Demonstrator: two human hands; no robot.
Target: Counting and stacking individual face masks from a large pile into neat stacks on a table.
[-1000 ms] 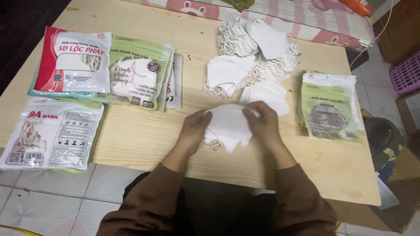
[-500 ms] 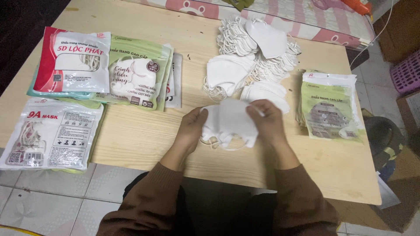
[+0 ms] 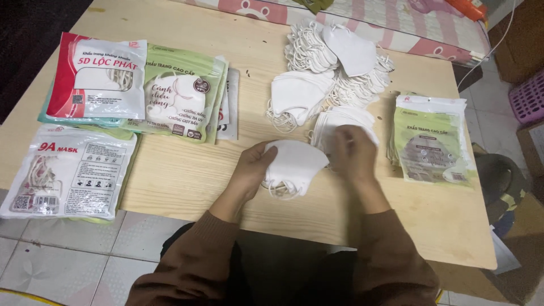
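holding a folded white mask (image 3: pixel 294 164) over the wooden table (image 3: pixel 187 170).
left hand (image 3: pixel 253 170) pinches the mask's left edge; right hand (image 3: pixel 352 150), at its right tip, grip unclear.

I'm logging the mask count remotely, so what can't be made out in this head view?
- Stack of white masks in the left hand: count hidden, layers overlap.
- Right hand: blurred; fingertips and grip unclear.
- Mask pile beneath it: partly covered.
- Orange object at top edge: cut off.
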